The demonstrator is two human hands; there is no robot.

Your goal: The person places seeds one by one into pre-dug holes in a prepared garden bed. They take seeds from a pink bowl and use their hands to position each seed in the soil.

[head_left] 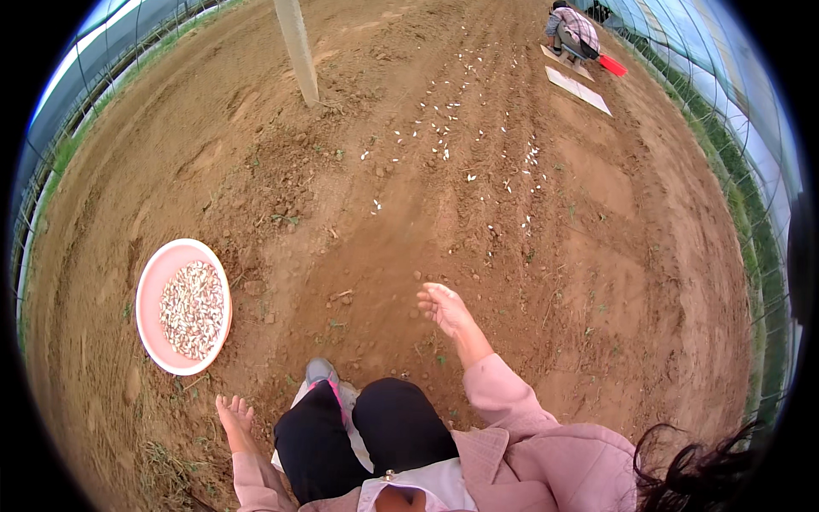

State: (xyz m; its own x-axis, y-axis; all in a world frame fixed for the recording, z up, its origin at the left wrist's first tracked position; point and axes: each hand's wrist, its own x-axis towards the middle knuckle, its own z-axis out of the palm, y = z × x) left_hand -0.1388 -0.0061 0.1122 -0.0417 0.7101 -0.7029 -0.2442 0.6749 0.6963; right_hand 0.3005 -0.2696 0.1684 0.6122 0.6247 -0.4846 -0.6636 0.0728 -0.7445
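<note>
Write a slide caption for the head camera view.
Left hand near a pink basin of pale pieces, right hand over brown soil, white bits scattered ahead, co-worker crouching beyond.

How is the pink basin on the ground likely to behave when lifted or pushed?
The basin may feel heavy for its size, as many pale pieces cover its bottom. Tilted, those would probably slide and spill, since they lie loose and uncovered. Pushed, it might drag, because the nearby soil looks uneven.

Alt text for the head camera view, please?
A pink-jacketed person holds right fingers over brown soil and left fingers near a pink basin of small pale pieces. Similar pieces dot the soil ahead, where another person bends low.
</note>
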